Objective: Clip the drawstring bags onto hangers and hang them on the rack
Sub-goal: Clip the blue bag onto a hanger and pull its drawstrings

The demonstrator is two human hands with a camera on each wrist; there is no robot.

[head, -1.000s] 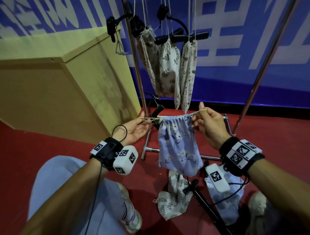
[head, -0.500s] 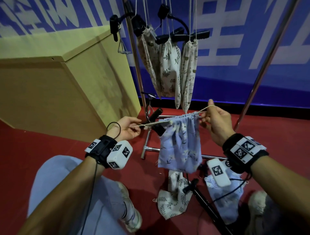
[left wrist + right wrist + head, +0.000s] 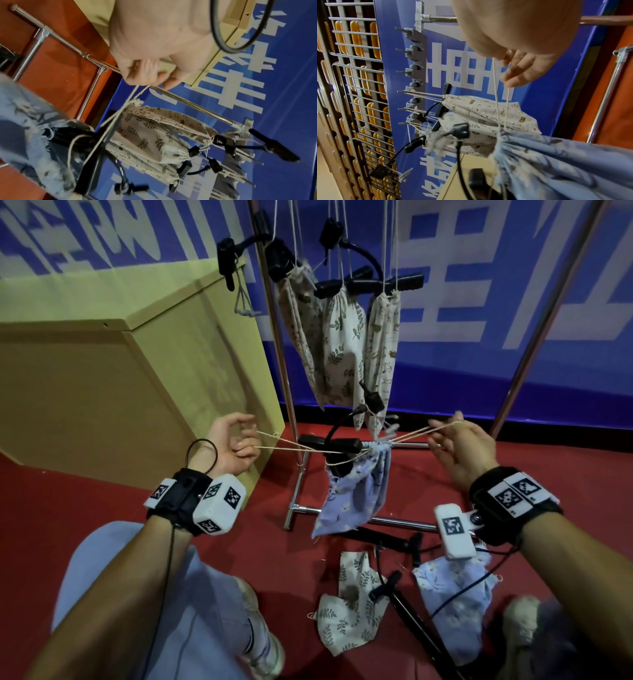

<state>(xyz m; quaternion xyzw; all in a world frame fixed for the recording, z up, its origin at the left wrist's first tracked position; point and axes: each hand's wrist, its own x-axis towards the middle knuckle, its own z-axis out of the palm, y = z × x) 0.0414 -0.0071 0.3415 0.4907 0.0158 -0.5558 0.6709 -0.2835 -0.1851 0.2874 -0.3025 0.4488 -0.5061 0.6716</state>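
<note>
Left hand [image 3: 233, 445] and right hand [image 3: 459, 446] each pinch drawstrings [image 3: 294, 447] of one blue bag [image 3: 356, 494]; three cream bags [image 3: 342, 344] hang on the rack [image 3: 274, 337]; two bags [image 3: 349, 607] lie on the floor [image 3: 102, 508].

The rack [image 3: 534, 337] was shiny smooth metal, the hanger [image 3: 330, 444] matt black plastic, the blue bag [image 3: 356, 494] soft printed cloth with frayed edges on rough cream cord [image 3: 284, 447], the cabinet [image 3: 102, 392] matt pale wood.

Right hand [image 3: 518, 63] pinching cream drawstrings [image 3: 495, 97] above gathered blue bag [image 3: 556, 162], patterned bags [image 3: 488, 111] behind.
</note>
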